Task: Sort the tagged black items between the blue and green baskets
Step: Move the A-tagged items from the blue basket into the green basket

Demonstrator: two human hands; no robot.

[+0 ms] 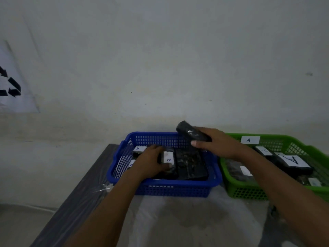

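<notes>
A blue basket (160,190) stands on the table, holding several black wrapped items with white B tags. My left hand (151,162) reaches into it and grips one black item tagged B (169,162). My right hand (216,144) holds another black wrapped item (191,132) in the air above the blue basket's back right corner. To the right stands a green basket (247,192) with an A label on its back wall and black items tagged A (292,162) inside.
The baskets sit side by side on a dark table (74,198) covered with clear plastic and a pale sheet in front. A plain wall rises right behind. A white sheet with black arrows (12,86) hangs on the left.
</notes>
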